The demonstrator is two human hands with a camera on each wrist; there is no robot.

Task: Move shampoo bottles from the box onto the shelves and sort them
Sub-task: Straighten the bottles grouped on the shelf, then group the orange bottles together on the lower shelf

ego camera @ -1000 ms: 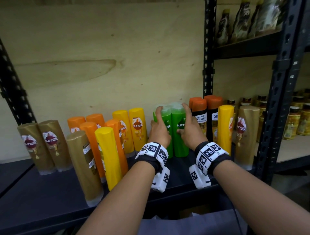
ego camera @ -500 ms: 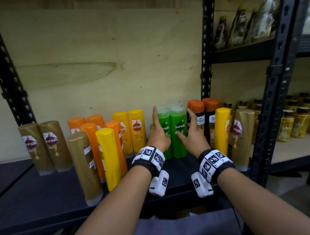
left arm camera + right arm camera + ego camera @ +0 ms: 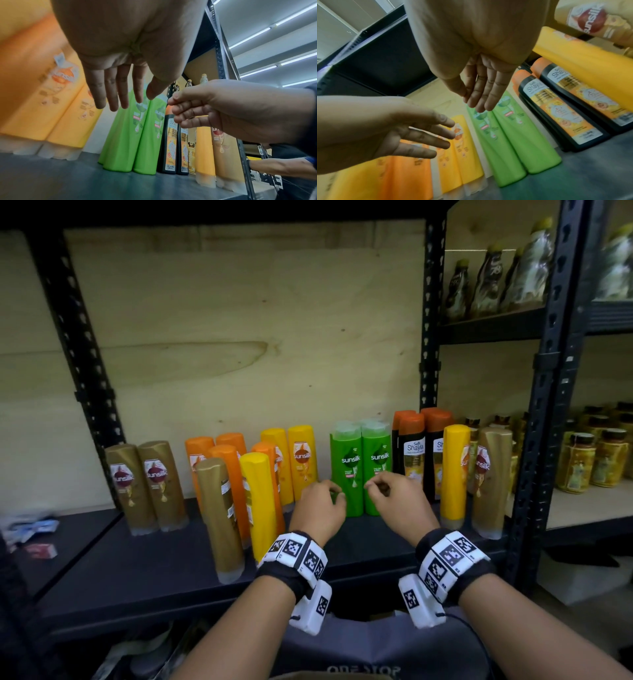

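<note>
Shelf stocking: green pair set.
L hand (image 3: pixel 320 505) & R hand (image 3: pixel 394 498) empty, fingers slack; green bottles (image 3: pixel 361 467) upright w/ others; box qty unknown.

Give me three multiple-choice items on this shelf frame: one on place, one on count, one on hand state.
1. What stands directly right of the green bottles?
A. gold bottles
B. black Shayla bottles with orange caps
C. glass jars

2. How many green bottles are on the shelf?
A. one
B. two
C. four

3. What are the hands doing?
A. both empty, off the bottles
B. left grips a green bottle
C. right holds a yellow bottle

Answers: 1 B, the black Shayla bottles sit right against the green pair. 2 B, the head view shows two side by side. 3 A, the left hand and right hand hold nothing; both wrist views show loose fingers clear of the bottles.
</note>
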